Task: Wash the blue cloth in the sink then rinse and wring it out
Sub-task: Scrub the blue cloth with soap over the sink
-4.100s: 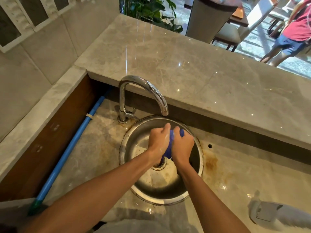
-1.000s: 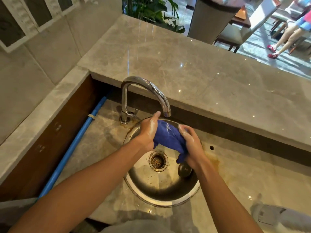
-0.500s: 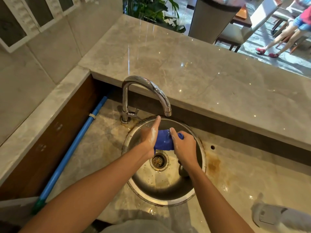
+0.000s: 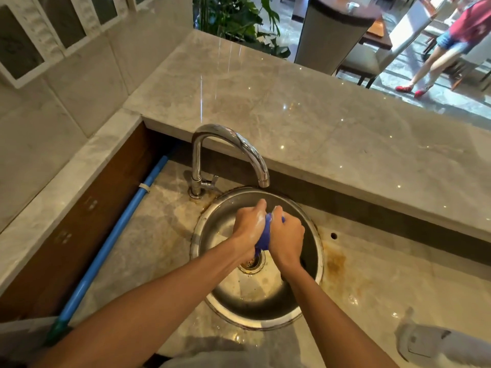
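**A:** Where is the blue cloth (image 4: 262,238) at this point?

**B:** Over the middle of the sink (image 4: 313,264), above the drain (image 4: 251,262), bunched into a tight strip between the two fists. Only a narrow band of blue shows between them. A second ago it was spread open between the hands, up under the spout; now it is compressed and lower in the bowl.

**A:** And the hands?

**B:** The left hand (image 4: 248,225) is curled round one side of the bundle and the right hand (image 4: 287,236) round the other, knuckles nearly touching. White suds sit on the left hand's fingers.

**A:** So what does the change mean?

**B:** I judge this to be one beat of a rubbing cycle: open, gather, squeeze. The lather suggests the washing step is in hand, not the rinse.

**A:** Is water running?

**B:** No stream is visible from the faucet (image 4: 228,144), whose spout ends just beyond the hands.

**A:** Anything else around?

**B:** A blue pipe (image 4: 117,232) runs along the stained marble counter (image 4: 385,282) to the left, and a white object (image 4: 441,346), blurred, lies at the lower right.
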